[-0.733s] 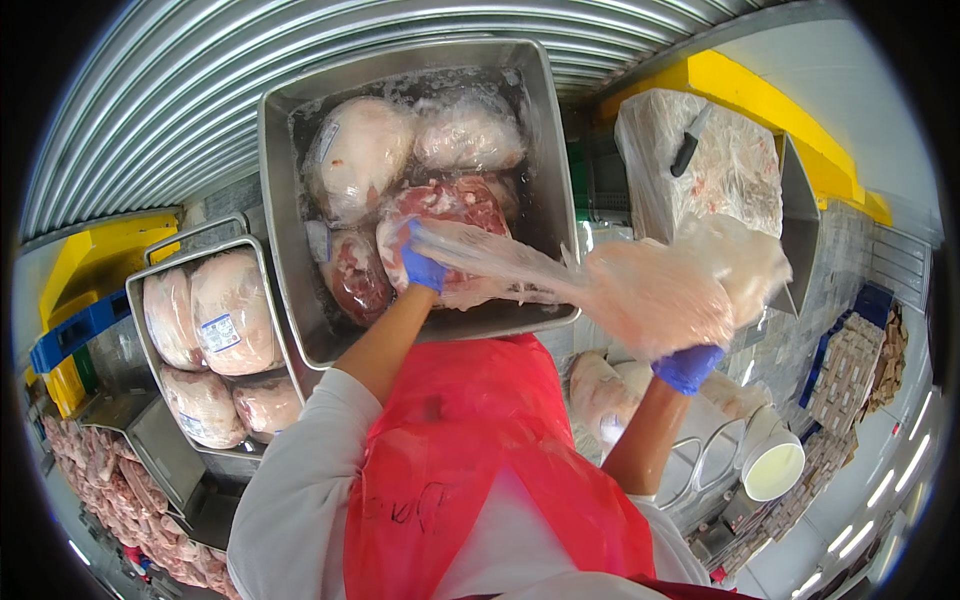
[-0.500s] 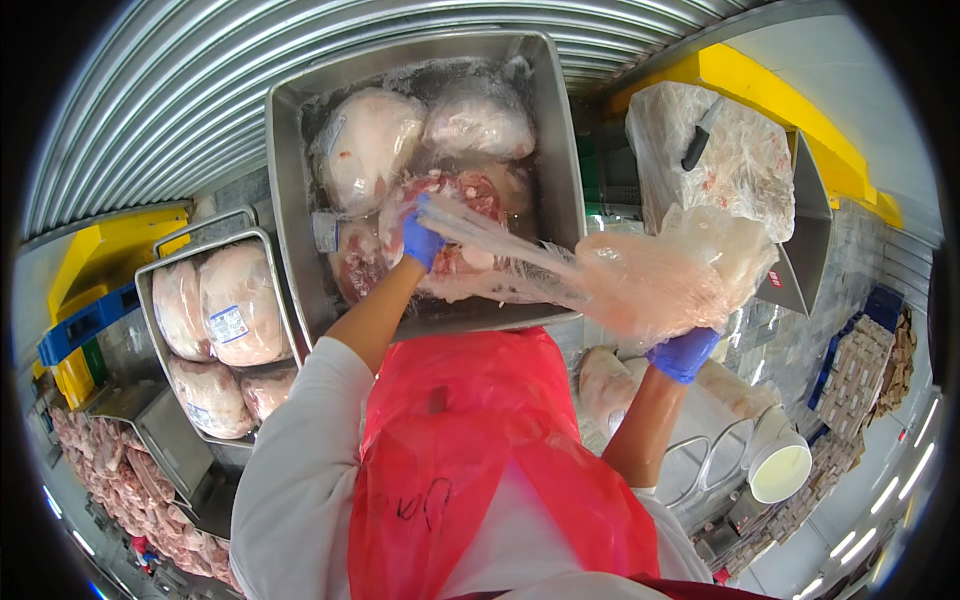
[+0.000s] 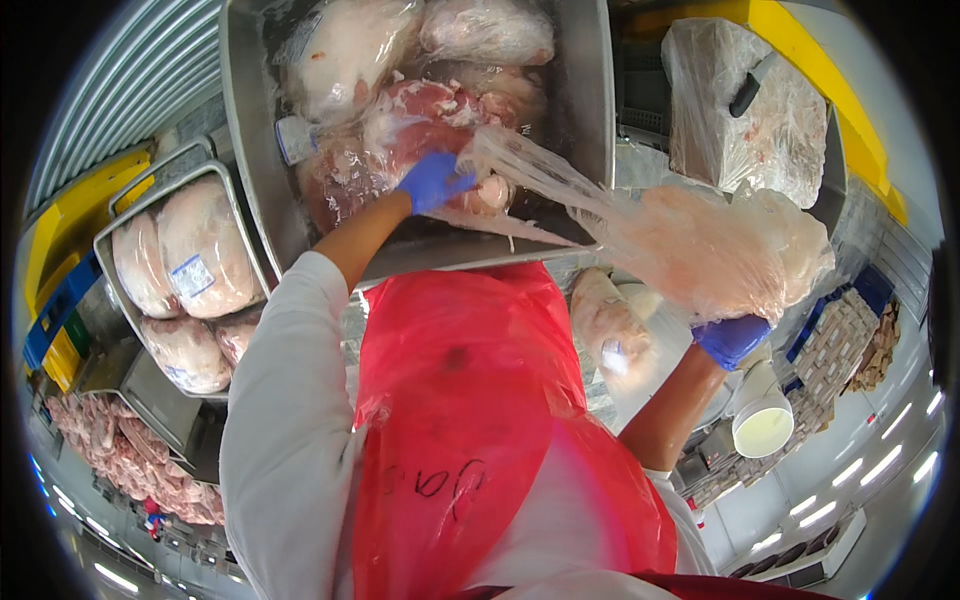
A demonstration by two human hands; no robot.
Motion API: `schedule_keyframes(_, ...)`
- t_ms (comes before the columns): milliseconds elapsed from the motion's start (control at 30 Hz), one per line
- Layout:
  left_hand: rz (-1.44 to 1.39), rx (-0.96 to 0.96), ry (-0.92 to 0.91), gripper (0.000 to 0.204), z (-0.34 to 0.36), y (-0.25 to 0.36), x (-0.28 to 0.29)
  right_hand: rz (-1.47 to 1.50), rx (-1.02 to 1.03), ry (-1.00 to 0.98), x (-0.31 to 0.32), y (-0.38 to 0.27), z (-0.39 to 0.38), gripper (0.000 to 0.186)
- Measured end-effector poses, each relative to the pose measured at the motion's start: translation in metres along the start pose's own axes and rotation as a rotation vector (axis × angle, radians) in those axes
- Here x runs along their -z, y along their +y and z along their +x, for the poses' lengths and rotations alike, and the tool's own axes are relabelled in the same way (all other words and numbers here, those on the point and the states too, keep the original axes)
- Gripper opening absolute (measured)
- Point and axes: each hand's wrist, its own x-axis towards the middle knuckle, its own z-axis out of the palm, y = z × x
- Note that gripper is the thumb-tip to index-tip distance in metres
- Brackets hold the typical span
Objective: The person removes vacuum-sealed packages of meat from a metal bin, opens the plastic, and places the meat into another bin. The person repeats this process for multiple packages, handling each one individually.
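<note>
My left hand, in a blue glove, has its fingers apart at the front of a red cut of meat inside the steel tub, beside a torn strand of clear plastic wrap. The wrap stretches over the tub's right front corner to a big crumpled, pink-tinged plastic bundle. My right hand, also gloved in blue, grips that bundle from below, right of the red apron. Pale wrapped pieces lie behind the red meat in liquid.
A steel-framed bin of wrapped pieces stands left. A knife lies on a plastic-covered block at back right. More pale meat and a white bucket are lower right; piled raw meat is lower left.
My left fingers have released the upper strand of wrap, now above them. My right hand has moved right with the bundle. The view has shifted, with the tub higher in the picture.
</note>
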Motion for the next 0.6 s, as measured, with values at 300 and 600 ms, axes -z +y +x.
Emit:
schedule_keyframes(300, 0.235, -0.119, 0.174, 0.020, -0.005, -0.001, -0.048, -0.102, 0.085, 0.036, 0.017, -0.015, -0.001, 0.036)
schedule_keyframes(600, -0.963, 0.592, 0.688, 0.015, -0.017, -0.021, -0.092, -0.081, 0.042, 0.174, 0.005, 0.005, -0.005, 0.033)
